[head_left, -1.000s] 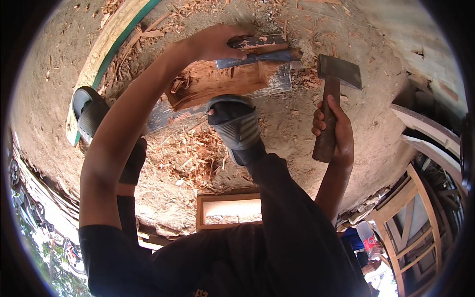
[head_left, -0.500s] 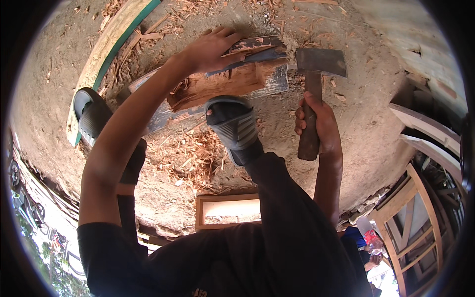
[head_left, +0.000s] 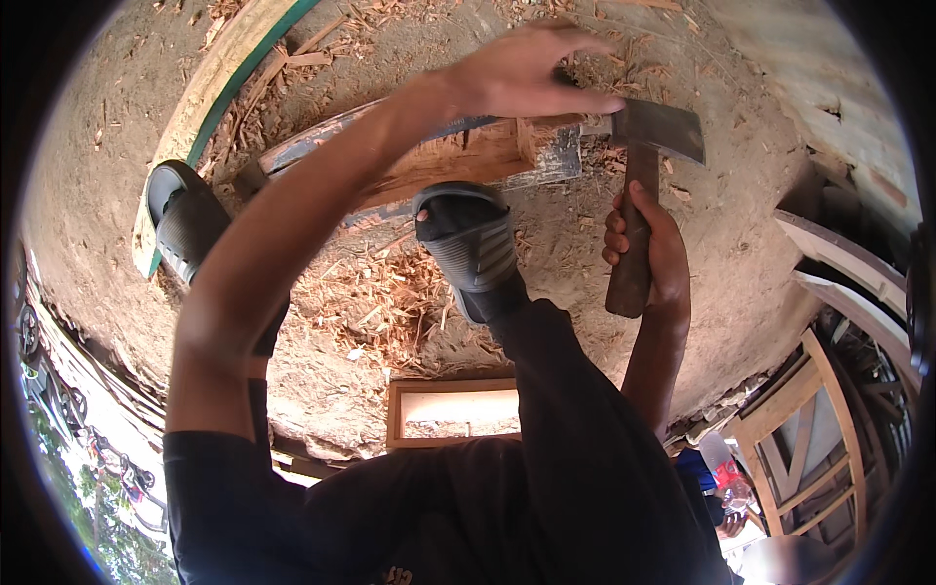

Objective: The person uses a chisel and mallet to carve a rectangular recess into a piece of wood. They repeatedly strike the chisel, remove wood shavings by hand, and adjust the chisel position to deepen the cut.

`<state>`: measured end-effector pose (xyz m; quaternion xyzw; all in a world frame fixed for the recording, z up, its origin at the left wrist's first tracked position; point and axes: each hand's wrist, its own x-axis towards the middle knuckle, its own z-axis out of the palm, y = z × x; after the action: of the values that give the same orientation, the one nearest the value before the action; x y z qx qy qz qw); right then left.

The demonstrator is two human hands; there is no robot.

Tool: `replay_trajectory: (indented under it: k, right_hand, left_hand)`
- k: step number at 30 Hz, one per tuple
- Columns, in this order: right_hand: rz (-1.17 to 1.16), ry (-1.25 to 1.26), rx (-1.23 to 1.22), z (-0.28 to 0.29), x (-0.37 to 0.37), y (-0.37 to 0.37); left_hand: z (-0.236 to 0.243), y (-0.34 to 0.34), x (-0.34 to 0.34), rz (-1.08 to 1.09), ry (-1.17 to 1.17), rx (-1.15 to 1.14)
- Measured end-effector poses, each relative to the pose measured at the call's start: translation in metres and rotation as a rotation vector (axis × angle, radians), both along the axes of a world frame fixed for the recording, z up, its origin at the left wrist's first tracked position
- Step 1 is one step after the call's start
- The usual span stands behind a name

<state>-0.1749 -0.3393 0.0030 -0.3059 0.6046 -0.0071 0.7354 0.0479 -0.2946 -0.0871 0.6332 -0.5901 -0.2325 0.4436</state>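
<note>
Hollowed timber [head_left: 468, 156] is lying on the ground [head_left: 561, 234], well apart from the ground's right edge along the pale wall [head_left: 848, 97].

In the head view, the right hand [head_left: 666, 244] is wrapping round the handle of a hatchet-like tool [head_left: 641, 166], whose head is hanging just beyond the timber's right end. The left hand [head_left: 522, 73] is hovering over the timber's far right corner, its fingers spreading apart, with nothing visibly gripped. A sandal [head_left: 468, 239] is sitting at the timber's near edge, and wood chips [head_left: 375, 302] are littering the ground between the feet.

Handling this well, I judge, is calling for a firm right grip low on the handle, left fingers well clear of the tool's head before any swing, and a timber that is not rocking.

Left forearm [head_left: 331, 195] and left hand are hiding the timber's middle and far edge. A blue-grey strip [head_left: 468, 125] is showing beside them; I cannot tell whether it is a separate tool. Whether the left thumb is touching the tool's head, or the sandal is pressing the timber, is staying unclear. Another person [head_left: 694, 470] at the lower right is mostly hidden.
</note>
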Motion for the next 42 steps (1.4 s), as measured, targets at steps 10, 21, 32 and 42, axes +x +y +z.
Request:
replay_trajectory:
  k: [10,21,32,42]
  right_hand:
    - [0.328,0.361,-0.363,-0.033,-0.044,-0.003]
    - [0.458,-0.581,-0.27,0.073,0.067,0.038]
    - [1.01,-0.505,-0.726,0.091,0.046,0.038]
    - [0.47,0.61,-0.908,-0.084,-0.082,0.021]
  left_hand:
    - [0.089,0.035,-0.036,0.003,2.938,-1.214]
    - [0.119,0.051,-0.034,-0.477,2.945,-1.532]
    - [0.099,0.049,-0.028,0.057,2.358,-0.987]
    - [-0.006,-0.017,-0.054,0.378,-0.357,0.444]
